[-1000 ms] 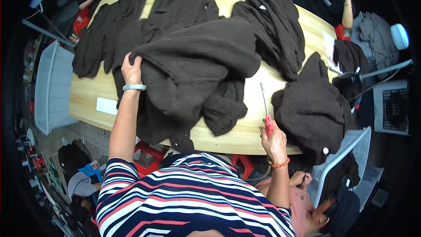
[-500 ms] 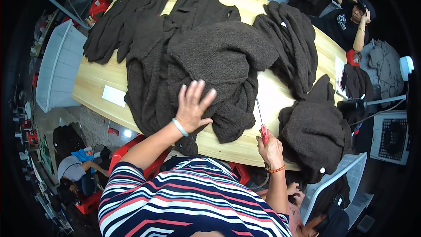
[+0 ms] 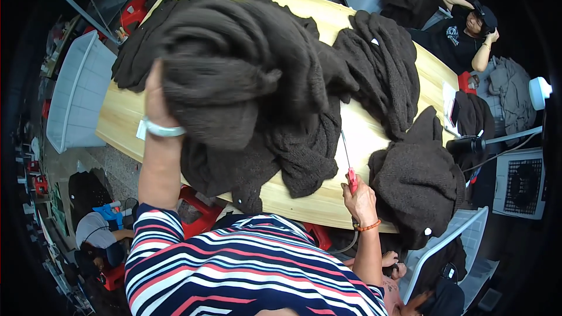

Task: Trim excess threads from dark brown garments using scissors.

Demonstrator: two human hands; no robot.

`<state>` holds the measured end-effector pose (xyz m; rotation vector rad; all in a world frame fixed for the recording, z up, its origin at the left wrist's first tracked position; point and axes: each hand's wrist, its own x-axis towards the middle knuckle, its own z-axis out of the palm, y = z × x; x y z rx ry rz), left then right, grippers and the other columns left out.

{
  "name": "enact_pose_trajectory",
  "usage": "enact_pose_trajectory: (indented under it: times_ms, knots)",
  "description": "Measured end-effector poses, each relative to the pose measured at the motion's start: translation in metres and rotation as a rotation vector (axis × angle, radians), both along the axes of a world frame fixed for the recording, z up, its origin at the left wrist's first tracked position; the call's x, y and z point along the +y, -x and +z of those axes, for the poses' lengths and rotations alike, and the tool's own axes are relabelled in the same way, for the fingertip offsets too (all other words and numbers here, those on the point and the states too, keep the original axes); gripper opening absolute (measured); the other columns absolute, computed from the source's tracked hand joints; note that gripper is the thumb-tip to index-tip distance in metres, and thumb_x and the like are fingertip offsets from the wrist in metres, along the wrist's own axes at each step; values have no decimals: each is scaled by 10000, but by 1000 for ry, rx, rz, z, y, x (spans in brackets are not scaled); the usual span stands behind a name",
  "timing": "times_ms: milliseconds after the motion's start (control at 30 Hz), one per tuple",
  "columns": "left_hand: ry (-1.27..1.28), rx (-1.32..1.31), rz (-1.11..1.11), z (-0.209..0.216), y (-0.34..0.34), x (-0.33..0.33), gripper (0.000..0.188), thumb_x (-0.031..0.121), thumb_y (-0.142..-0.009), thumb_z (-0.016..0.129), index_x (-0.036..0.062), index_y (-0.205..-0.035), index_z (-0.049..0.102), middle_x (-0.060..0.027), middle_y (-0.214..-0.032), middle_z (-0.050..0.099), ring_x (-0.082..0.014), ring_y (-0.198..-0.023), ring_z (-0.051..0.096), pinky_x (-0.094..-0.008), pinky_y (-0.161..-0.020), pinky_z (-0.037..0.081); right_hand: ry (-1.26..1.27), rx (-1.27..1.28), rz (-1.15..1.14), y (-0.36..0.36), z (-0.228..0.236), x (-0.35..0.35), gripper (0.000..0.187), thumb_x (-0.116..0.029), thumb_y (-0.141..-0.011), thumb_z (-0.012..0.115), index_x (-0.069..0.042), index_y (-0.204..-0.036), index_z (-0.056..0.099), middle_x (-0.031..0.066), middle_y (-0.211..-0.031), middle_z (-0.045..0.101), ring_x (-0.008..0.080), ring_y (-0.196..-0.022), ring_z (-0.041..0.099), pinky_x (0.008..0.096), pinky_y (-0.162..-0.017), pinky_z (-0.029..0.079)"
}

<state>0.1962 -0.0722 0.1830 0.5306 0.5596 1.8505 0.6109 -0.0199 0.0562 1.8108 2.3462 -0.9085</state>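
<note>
My left hand (image 3: 156, 96) grips a bulky dark brown knit garment (image 3: 234, 76) and holds it raised over the table's left half. The cloth is smeared by motion, and its folds hide most of my fingers. In my right hand (image 3: 362, 205), resting near the table's front edge, is a red-handled tool (image 3: 352, 179) with a long thin metal shaft. The shaft points away from me, over a bright patch of tabletop. More brown knit cloth (image 3: 307, 158) lies crumpled between the raised garment and the tool.
Other brown knits lie on the wooden table (image 3: 293, 205): a long bundle (image 3: 389, 70) at far right and a heap (image 3: 415, 178) beside my right hand. Pale bins (image 3: 79, 90) stand around. A person (image 3: 462, 32) sits at the right; others are near the table's edges.
My left hand, earlier spread flat on the knit pile, has moved left, taken hold of the garment and lifted it. My right hand with the tool has stayed nearly still.
</note>
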Motion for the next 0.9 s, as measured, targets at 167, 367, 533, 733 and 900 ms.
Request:
enact_pose_trajectory:
  times_ms: [167, 367, 533, 733, 900]
  knots:
    - [498, 296, 521, -122, 97, -43, 442, 291, -1012, 480, -14, -1330, 511, -155, -1263, 597, -290, -1122, 597, -417, -995, 483, -8, 18, 31, 7, -4, 0, 263, -227, -893, 635, -45, -1079, 597, 155, -741, 679, 380, -785, 678, 461, -731, 515]
    - [569, 1890, 490, -136, 2, -59, 883, 202, -676, 803, 120, -1450, 385, -231, -1471, 349, -397, -1358, 332, -511, -1103, 293, 54, 7, 31, 10, -5, 1, 309, -265, -891, 626, -70, -1128, 583, 270, -840, 664, 468, -834, 646, 539, -767, 500]
    - [-71, 2533, 196, -173, -51, -40, 711, 240, -770, 685, 270, -1437, 439, -152, -1491, 357, -307, -1379, 347, -540, -1111, 242, 38, -45, 100, 35, 2, 6, 264, -233, -897, 631, -45, -1073, 575, 203, -776, 672, 409, -817, 667, 488, -746, 504]
    - [-33, 2105, -47, -147, -25, 27, 304, 11, -699, 584, 126, -977, 631, -79, -974, 628, -268, -956, 580, -383, -853, 456, 25, -6, 105, 36, 3, 5, 255, -216, -896, 630, -49, -1083, 584, 174, -763, 680, 394, -790, 675, 468, -732, 512]
    - [95, 1457, 594, -39, 76, 136, 317, 17, -821, 591, 51, -1122, 682, -135, -999, 700, -253, -924, 676, -343, -875, 518, 9, -40, 107, 37, 7, 2, 253, -199, -893, 635, -58, -1100, 599, 162, -752, 683, 377, -764, 682, 454, -719, 519]
